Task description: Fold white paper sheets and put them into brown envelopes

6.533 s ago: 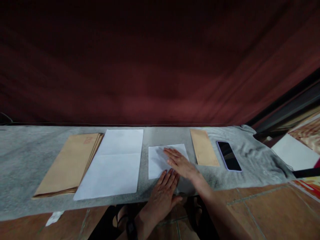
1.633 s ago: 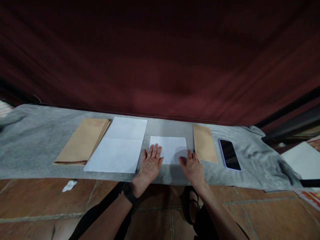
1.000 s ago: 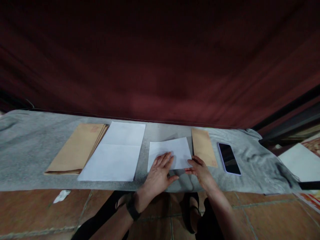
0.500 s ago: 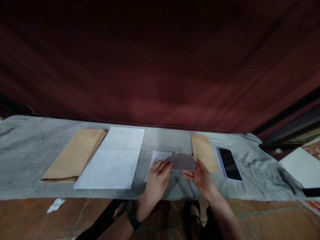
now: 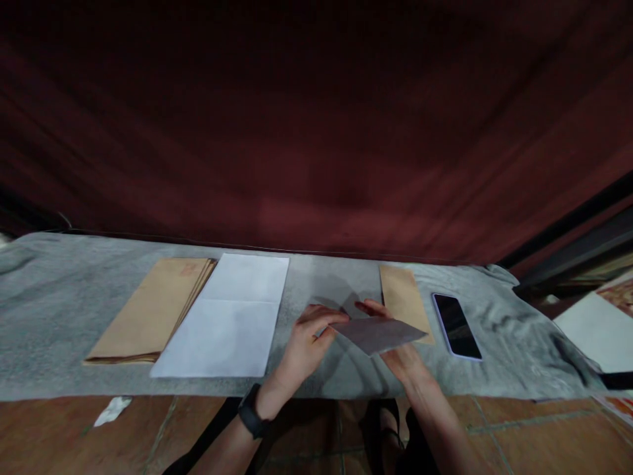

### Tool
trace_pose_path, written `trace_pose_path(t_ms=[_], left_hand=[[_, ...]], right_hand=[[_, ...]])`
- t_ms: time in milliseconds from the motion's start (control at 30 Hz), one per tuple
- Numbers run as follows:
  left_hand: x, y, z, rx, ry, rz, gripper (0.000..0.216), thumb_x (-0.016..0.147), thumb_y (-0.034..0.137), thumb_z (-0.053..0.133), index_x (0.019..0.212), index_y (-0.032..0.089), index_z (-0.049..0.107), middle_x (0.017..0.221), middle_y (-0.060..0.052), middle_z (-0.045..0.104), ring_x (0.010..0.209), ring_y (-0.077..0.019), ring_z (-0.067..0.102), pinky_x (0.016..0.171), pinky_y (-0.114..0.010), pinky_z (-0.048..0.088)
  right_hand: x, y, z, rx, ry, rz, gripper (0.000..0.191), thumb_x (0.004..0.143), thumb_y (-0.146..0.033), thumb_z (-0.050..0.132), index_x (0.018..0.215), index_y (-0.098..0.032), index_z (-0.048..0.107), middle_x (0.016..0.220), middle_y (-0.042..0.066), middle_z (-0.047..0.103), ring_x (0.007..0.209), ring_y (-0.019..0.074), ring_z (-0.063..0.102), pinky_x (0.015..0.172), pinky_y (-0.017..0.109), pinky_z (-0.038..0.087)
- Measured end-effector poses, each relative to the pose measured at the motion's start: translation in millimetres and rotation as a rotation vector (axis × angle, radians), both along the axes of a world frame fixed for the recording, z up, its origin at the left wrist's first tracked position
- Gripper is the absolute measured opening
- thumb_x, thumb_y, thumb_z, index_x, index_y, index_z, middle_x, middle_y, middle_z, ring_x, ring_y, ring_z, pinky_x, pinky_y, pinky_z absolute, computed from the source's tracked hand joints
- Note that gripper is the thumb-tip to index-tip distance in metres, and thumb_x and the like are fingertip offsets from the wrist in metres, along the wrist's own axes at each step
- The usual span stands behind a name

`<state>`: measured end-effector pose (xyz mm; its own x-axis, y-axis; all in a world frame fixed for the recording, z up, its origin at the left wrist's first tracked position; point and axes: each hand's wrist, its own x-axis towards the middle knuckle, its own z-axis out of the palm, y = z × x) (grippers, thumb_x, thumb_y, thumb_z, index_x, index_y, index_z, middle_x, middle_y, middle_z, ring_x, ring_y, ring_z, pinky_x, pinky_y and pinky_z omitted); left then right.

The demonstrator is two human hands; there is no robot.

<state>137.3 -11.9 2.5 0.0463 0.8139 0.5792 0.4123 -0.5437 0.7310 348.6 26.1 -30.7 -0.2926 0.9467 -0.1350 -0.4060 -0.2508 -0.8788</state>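
Note:
A folded white sheet of paper (image 5: 378, 334), greyish in shadow, is held up off the table and tilted between my hands. My left hand (image 5: 309, 336) pinches its left corner between thumb and fingers. Behind and beneath the paper, my right hand (image 5: 395, 359) supports it, fingertips showing past the top edge; its palm is mostly hidden. Left of my hands lies a larger white sheet stack (image 5: 230, 330) with a crease across the middle. Close to my right hand is a single brown envelope (image 5: 408, 300), partly covered by the folded sheet.
A pile of brown envelopes (image 5: 153, 307) rests on the left, its edge under the white sheets. On the right lies a phone (image 5: 455, 326) with a dark screen. Grey cloth (image 5: 49, 316) covers the narrow table, and a dark red curtain (image 5: 316, 165) hangs behind.
The folded sheet has been lifted and tilted, its right end moving right over the envelope. The small white piece under my left hand no longer shows separately. My right hand has slid behind the paper.

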Motion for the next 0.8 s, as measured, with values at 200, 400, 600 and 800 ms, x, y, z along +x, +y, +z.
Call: trace_pose_path(t_ms=[200,400,600,800], left_hand=[[-16.4,3.6,6.7,0.187,0.187,0.061,0.030,0.092,0.006,0.050,0.098,0.024,0.073,0.103,-0.003,0.078,0.101,-0.0204,0.067,0.094,-0.040,0.045],[-34.2,-13.6,-12.1,0.010,0.590,-0.037,0.043,0.090,0.001,0.045,0.119,0.023,0.069,0.122,-0.007,0.073,0.118,-0.0229,0.061,0.097,-0.040,0.044],[-40.0,-29.8,-33.5,-0.274,0.862,-0.183,0.051,0.085,-0.003,0.046,0.124,0.022,0.066,0.127,-0.006,0.070,0.119,-0.0225,0.061,0.105,-0.040,0.045],[-40.0,-39.6,-47.6,-0.369,0.821,-0.227,0.071,0.074,-0.009,0.050,0.135,0.025,0.061,0.138,-0.006,0.065,0.130,-0.0210,0.056,0.113,-0.039,0.042]], right_hand=[[3.8,14.2,3.9,0.306,-0.211,-0.099,0.012,0.075,-0.033,0.073,0.084,-0.028,0.077,0.115,0.003,0.074,0.113,0.0271,0.065,0.096,0.037,0.050],[9.3,13.6,-15.7,0.555,-0.569,0.083,0.022,0.079,-0.034,0.073,0.099,-0.027,0.078,0.131,0.009,0.066,0.127,0.0294,0.057,0.109,0.044,0.042],[21.3,-7.0,-30.4,0.753,-1.015,0.458,0.065,0.077,-0.018,0.069,0.140,-0.029,0.060,0.161,0.010,0.039,0.145,0.0295,0.041,0.117,0.048,0.035],[42.6,-33.2,-27.2,0.830,-1.365,0.467,0.085,0.074,-0.001,0.056,0.151,-0.035,0.046,0.166,0.003,0.031,0.152,0.0264,0.027,0.122,0.052,0.027]])
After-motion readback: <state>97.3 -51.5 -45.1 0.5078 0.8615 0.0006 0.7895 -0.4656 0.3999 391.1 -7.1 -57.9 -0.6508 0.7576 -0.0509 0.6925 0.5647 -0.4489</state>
